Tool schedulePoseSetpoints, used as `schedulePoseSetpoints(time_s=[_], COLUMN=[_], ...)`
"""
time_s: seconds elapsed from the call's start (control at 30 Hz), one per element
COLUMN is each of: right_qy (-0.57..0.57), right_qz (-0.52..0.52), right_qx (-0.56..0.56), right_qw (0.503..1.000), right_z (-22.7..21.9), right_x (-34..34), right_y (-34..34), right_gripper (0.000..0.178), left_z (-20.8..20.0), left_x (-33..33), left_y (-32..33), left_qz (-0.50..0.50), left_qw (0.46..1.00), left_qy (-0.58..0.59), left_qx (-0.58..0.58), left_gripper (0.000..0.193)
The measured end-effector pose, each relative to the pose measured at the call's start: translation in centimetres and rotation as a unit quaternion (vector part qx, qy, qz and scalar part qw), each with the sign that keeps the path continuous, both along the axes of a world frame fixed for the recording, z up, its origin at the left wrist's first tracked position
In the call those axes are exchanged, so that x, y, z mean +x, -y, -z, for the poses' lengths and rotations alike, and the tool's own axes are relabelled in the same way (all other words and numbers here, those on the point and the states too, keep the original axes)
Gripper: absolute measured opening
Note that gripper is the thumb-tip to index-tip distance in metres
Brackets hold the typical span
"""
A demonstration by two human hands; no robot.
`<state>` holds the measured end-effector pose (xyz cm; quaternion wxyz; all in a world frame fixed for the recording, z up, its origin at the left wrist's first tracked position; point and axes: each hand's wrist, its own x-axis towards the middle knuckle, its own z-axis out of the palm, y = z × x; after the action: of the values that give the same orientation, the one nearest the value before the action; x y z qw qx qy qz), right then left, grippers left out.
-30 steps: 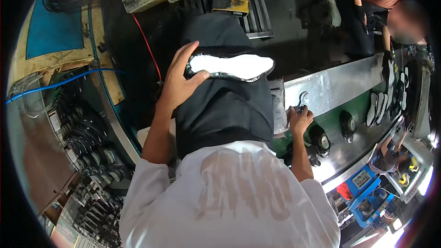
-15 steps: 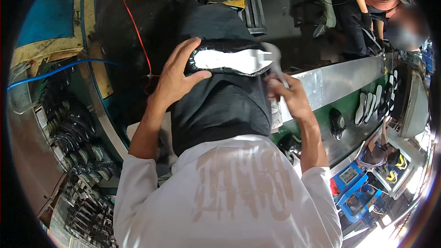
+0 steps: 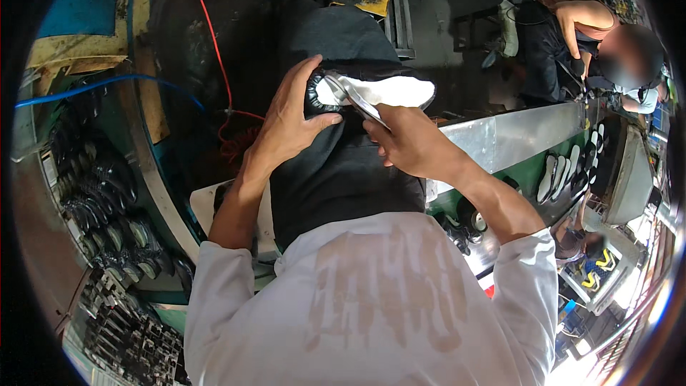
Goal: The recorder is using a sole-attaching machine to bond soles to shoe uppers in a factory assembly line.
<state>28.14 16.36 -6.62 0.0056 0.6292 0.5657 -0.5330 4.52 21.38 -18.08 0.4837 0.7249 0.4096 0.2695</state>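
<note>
While the left hand [image 3: 289, 118] clamps the shoe [image 3: 389, 89] at its left end, seemingly to steady it, the right hand [image 3: 411, 136] grips a tool [image 3: 363, 105] over its sole [image 3: 414, 91].

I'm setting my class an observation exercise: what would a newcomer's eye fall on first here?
First, near the upper centre, the bright white underside of a black shoe above the dark trousers, its left end held by the left hand while the right hand holds a metal tool over it. Next, at upper left, the blue hose and thin red cord; below the hose sit many dark shoes.
</note>
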Motion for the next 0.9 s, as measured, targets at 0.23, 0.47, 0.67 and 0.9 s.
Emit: schedulePoseSetpoints(time_s=[0.23, 0.47, 0.67, 0.9], right_qy=[0.036, 0.004, 0.031, 0.043], right_qz=[-0.065, -0.041, -0.097, -0.102], right_qx=[0.328, 0.084, 0.156, 0.076], right_qw=[0.942, 0.996, 0.983, 0.991], right_z=[5.9, 0.7, 0.9, -1.0], right_x=[-0.3, 0.3, 0.2, -0.1], right_y=[1.1, 0.0, -0.7, -1.8], right_gripper=[0.015, 0.024, 0.030, 0.025], left_z=[-0.1, -0.1, 0.0, -0.4], left_x=[0.2, 0.0, -0.1, 0.1], left_y=[-0.5, 0.1, -0.3, 0.2], left_qz=[-0.003, -0.018, -0.006, -0.012], left_qw=[1.000, 1.000, 1.000, 1.000], left_qy=[0.005, 0.016, 0.005, 0.002], left_qx=[-0.005, -0.017, 0.006, -0.024], left_gripper=[0.100, 0.102, 0.103, 0.102])
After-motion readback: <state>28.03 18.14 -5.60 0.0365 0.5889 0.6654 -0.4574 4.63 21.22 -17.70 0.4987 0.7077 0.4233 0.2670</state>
